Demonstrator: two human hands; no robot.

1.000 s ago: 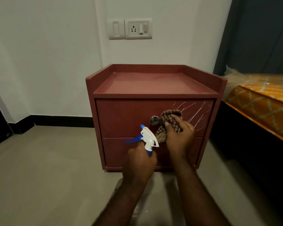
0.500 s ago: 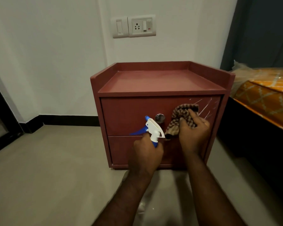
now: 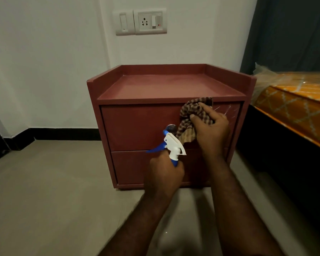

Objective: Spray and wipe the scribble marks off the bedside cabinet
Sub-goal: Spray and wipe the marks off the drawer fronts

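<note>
A dark red bedside cabinet (image 3: 137, 124) with two drawers stands against the white wall. White scribble marks (image 3: 229, 111) show on the right end of the upper drawer front. My right hand (image 3: 211, 126) grips a brown checked cloth (image 3: 190, 115) and presses it against that drawer, just left of the marks, near its top edge. My left hand (image 3: 164, 174) holds a spray bottle by the neck; its white and blue spray head (image 3: 171, 145) sits in front of the round metal knob (image 3: 171, 128). The bottle's body is hidden by my hand.
A bed with an orange patterned mattress (image 3: 296, 108) in plastic stands close on the right. A switch and socket plate (image 3: 141, 22) is on the wall above. Grey floor tiles (image 3: 54, 191) lie to the left, with a black skirting along the wall.
My right hand has carried the cloth up and to the right across the upper drawer, from beside the knob to its top edge. My left hand keeps the spray bottle in place.
</note>
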